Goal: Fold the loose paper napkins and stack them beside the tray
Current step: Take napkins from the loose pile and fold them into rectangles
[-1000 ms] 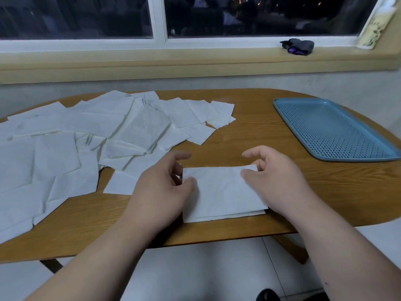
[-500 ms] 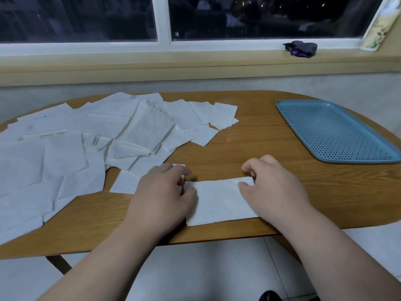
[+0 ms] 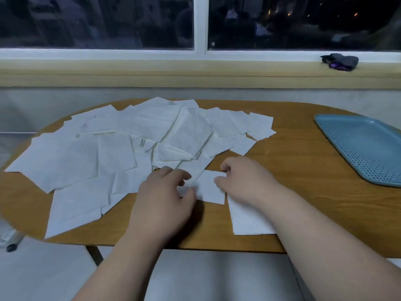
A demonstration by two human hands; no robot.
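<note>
Folding at a wooden tabletop [image 3: 303, 170], a person works through a heap of loose napkins [image 3: 121, 148] spread from nine to twelve o'clock of the hands. The folded napkin [image 3: 209, 189], a long strip lying crosswise half a second ago, now shows as a short panel between the hands. More white paper runs out toward five o'clock beneath the right wrist, and an onlooker cannot tell whether it is the same sheet. The hands have drawn closer together and moved up toward the heap. It looks as if a further cross fold is going in, so this sheet seems nearly finished while most of the heap waits. No stack shows yet beside the tray [image 3: 366, 148], which lies well apart at two o'clock.

The left hand [image 3: 165, 194] lies palm down with its fingers curled. Its grip is closed lightly on the panel's left edge, thumb on the paper and fingertips at the far corner. The right hand [image 3: 247, 181], also knuckles up, has its grip curled round the panel's right edge. Its forefinger hooks over the far corner, and the forearm lies across the trailing paper.
</note>
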